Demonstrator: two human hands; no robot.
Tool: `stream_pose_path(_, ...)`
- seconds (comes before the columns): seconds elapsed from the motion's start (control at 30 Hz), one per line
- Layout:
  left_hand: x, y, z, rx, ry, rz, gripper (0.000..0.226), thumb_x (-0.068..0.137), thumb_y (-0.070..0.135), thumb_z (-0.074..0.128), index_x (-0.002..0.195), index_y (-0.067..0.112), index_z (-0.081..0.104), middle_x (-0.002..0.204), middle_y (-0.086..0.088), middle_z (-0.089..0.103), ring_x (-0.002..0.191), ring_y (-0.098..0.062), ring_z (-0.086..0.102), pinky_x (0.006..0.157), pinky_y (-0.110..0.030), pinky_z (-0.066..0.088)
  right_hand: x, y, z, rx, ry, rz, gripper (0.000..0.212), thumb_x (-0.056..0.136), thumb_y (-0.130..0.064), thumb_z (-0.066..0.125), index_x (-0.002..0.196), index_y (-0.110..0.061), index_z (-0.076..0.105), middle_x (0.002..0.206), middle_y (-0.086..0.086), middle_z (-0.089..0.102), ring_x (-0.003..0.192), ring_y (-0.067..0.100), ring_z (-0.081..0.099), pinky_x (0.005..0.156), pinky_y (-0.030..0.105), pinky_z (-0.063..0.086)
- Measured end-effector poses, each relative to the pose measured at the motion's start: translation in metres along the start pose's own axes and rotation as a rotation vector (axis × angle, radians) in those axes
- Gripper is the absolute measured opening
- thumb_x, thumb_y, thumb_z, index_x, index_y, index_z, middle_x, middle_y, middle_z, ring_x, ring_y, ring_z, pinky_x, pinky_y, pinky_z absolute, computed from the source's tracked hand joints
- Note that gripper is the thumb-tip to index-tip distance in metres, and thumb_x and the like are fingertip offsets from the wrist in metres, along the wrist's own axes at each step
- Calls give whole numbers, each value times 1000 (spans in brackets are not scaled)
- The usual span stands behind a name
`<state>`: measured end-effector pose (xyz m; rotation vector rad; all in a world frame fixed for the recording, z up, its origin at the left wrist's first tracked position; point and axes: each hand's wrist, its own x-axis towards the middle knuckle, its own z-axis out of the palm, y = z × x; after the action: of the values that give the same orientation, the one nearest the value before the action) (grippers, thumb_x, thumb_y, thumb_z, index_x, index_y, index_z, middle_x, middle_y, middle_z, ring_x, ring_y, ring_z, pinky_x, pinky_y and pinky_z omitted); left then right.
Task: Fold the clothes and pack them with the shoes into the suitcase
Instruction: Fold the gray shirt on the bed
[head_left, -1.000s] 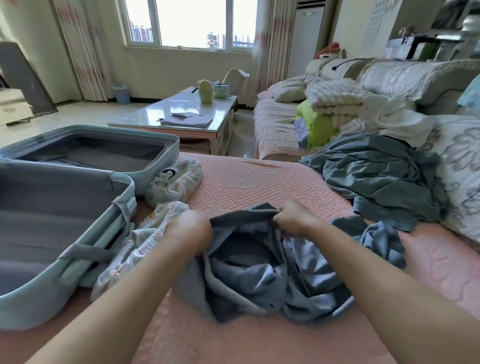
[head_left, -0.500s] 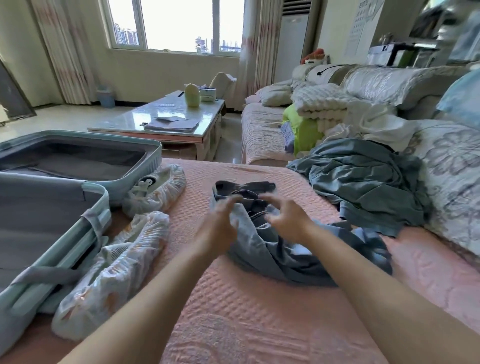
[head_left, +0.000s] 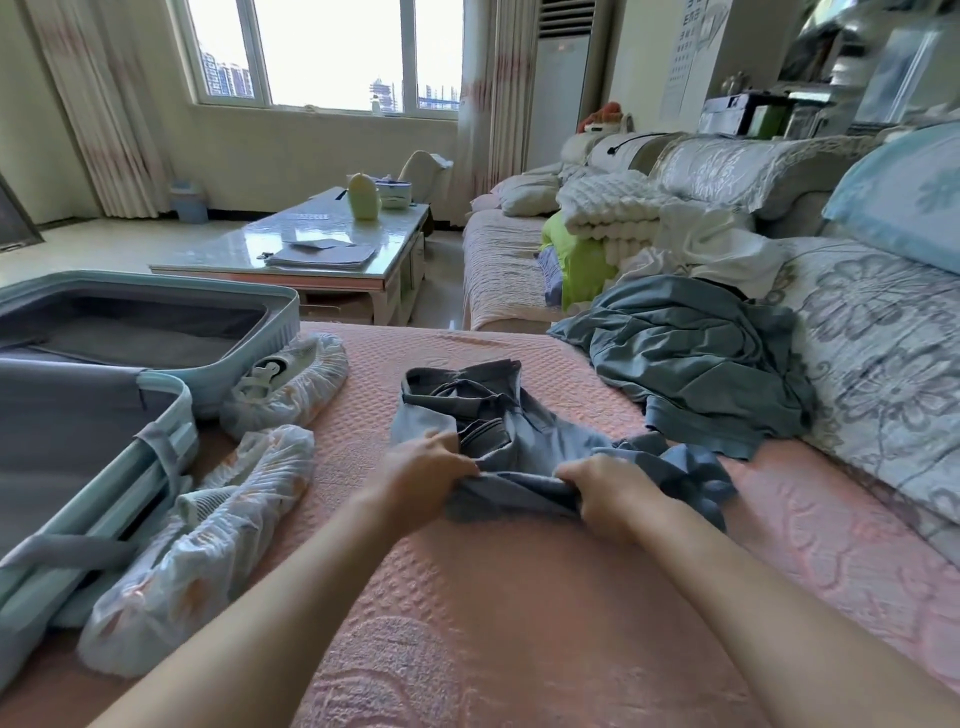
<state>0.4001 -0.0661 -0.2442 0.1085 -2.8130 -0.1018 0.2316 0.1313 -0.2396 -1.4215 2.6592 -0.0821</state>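
Observation:
A crumpled blue-grey garment lies in the middle of the pink bedspread. My left hand and my right hand both pinch its near edge, fingers closed on the cloth. A light blue suitcase lies open at the left, its grey lining bare. Two shoes in white plastic covers rest beside it, one far and one near. A teal garment sits heaped at the right.
A floral cushion and a light blue pillow border the right side. White blankets and a green item pile on the sofa behind. A glass coffee table with papers stands beyond the suitcase.
The garment was bunched in my raised hands, then dropped and spread on the bedspread. My hands have moved back to its near edge and closed on it.

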Motion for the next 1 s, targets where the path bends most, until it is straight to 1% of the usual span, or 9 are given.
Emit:
stream_pose_path(0.23, -40, -43, -42, -183, 594, -78, 37, 86, 5, 48, 112, 10, 75, 91, -3, 62, 81, -18, 58, 74, -27, 50, 6, -21, -37, 893, -120, -63, 30, 70, -12, 55, 93, -2, 73, 82, 6, 68, 77, 19, 60, 71, 34, 46)
stream_pose_path(0.3, -48, -49, -42, -182, 532, -196, 38, 82, 12, 47, 105, 15, 77, 91, -3, 63, 82, -23, 61, 75, -31, 53, 4, -25, -35, 670, -51, -73, 26, 80, -10, 55, 98, -11, 73, 90, 3, 69, 84, 17, 62, 78, 34, 48)
stream_pose_path(0.4, -51, -47, -33, 148, 33, -483, 34, 85, 19, 54, 104, 38, 75, 106, -1, 68, 100, -28, 62, 87, -37, 53, -2, -28, -26, 108, 134, -34, 42, 90, -16, 56, 130, -29, 60, 127, -2, 62, 118, 24, 54, 99, 34, 41)
stream_pose_path(0.47, -50, -39, -28, 212, -124, -581, 38, 86, 16, 59, 113, 40, 71, 118, 1, 63, 111, -25, 57, 94, -33, 48, -4, -26, -20, 78, 128, -45, 48, 92, -19, 58, 138, -30, 52, 139, -2, 52, 130, 25, 46, 109, 38, 35)
stream_pose_path(0.6, -37, -8, -29, -96, 124, -319, 37, 78, 2, 57, 92, 34, 69, 97, 11, 62, 89, -17, 57, 71, -28, 45, -8, -13, -22, 225, 173, -98, 24, 86, -15, 62, 101, -34, 63, 112, -7, 57, 113, 22, 57, 97, 38, 48)
stream_pose_path(0.7, -34, 37, -23, -366, -50, -92, 14, 73, 28, 61, 86, 33, 65, 85, 17, 60, 78, -5, 55, 70, -24, 47, -17, -5, -24, 302, 101, -68, 27, 79, -11, 61, 77, -39, 60, 87, -12, 61, 90, 17, 63, 77, 23, 50)
stream_pose_path(0.83, -43, 65, 21, 8, -346, 51, 63, 69, 62, 60, 127, 42, 48, 124, 8, 46, 115, -13, 43, 91, -32, 45, -31, -2, -11, 179, -197, -51, 65, 70, -21, 65, 132, -41, 55, 136, -10, 51, 125, 15, 48, 105, 28, 43)
stream_pose_path(0.9, -41, 67, 28, -16, -322, 15, 42, 81, 40, 61, 123, 35, 57, 121, 2, 50, 113, -21, 49, 90, -36, 48, -35, 0, -2, 114, -289, -34, 93, 67, -24, 68, 150, -45, 33, 158, -8, 27, 143, 20, 29, 119, 34, 29)
stream_pose_path(1.0, -41, 62, 20, -255, -143, -43, 22, 85, 17, 56, 101, 25, 69, 100, 3, 65, 94, -21, 61, 82, -35, 51, -34, 7, 3, 176, -185, -24, 90, 71, -15, 71, 150, -42, 37, 151, -1, 46, 132, 18, 47, 109, 25, 39)
